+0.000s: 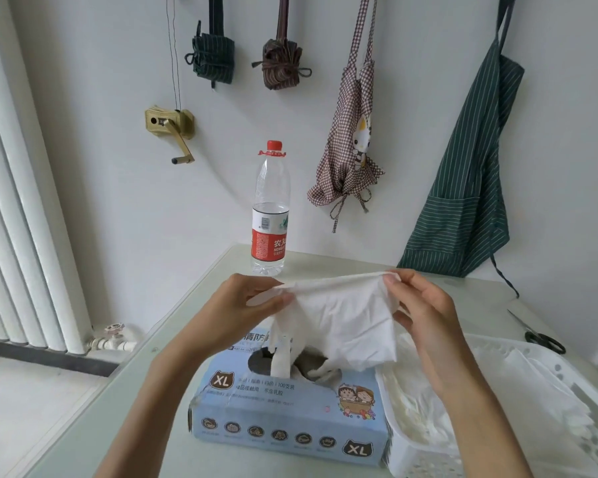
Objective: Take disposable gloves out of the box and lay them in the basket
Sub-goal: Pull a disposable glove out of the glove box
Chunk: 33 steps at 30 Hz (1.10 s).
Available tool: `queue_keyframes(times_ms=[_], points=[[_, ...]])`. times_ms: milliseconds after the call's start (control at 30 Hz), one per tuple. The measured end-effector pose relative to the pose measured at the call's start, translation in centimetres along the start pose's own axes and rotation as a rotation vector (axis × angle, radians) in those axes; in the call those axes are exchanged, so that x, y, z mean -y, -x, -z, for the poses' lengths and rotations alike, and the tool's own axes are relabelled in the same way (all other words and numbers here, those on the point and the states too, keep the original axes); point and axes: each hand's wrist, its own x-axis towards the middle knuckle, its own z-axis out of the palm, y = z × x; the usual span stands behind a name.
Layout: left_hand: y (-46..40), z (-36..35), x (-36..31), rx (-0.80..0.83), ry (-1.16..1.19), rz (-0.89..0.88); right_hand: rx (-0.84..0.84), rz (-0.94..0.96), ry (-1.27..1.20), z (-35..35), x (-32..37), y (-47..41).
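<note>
Glove (342, 315): white, stretched crosswise above box (283, 408); cuff pinched by left hand (246, 305) and right hand (425, 308); fingers hanging down.

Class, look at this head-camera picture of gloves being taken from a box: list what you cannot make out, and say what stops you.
- Gloves left inside the box: head view, the slot is dark and the held glove hangs over it.
- Far side of the basket: cut off by the right and bottom edges.
- Gloves in the basket: partly behind the right hand; no count possible.
- Small print on the box: too small.
- Scissors: blades too faint.
</note>
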Motion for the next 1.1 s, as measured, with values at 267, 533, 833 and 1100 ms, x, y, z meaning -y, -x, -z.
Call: queue_keyframes(times_ms=[267,533,833,1100], points=[[-1.8,-2.4,-2.4,0.024,0.096,-0.036,-0.247,0.435,0.284,2.7,3.2,-0.2],[-5.5,-7.2,-6.8,0.06,0.099,-0.107,-0.475,0.651,0.775,10.0,7.9,0.1],[-6.9,-15.0,-8.9,-0.101,0.132,-0.058,-0.535,0.798,0.869,14.0,9.6,1.5],[-5.2,-10.5,-10.4,-0.326,-0.24,-0.302,-0.406,0.651,0.555,14.3,9.3,3.5]])
